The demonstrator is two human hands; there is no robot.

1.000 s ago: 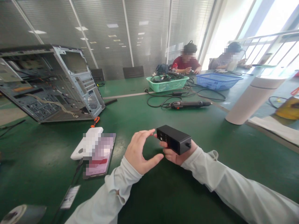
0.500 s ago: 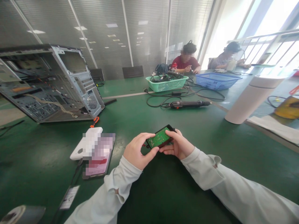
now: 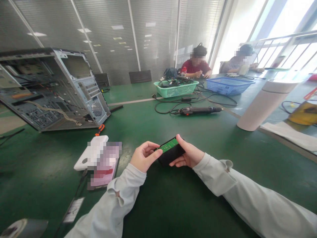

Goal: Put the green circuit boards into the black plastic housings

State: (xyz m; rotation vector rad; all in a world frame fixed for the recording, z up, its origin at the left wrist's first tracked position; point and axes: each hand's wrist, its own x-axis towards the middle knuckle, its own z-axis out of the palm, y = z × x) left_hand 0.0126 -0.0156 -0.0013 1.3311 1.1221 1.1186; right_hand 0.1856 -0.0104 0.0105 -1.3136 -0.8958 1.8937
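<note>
Between my hands, over the green table, is a small black box with a green circuit board in its upper face. My right hand grips the right end, thumb on the top edge and fingers curled underneath. At the left end, my left hand pinches the board's edge and the box between thumb and fingers. The box is tilted, so its black side faces me. Its underside is hidden.
An opened computer case stands at left. Nearer lie a white device and a phone. Beyond my hands are a corded electric screwdriver, a green basket of cables, a blue basket and a white bottle. Two people sit at the back.
The box has been tipped so more of its black side shows and less of the board. My left hand has shifted slightly, its fingers drawn closer to the board's left end.
</note>
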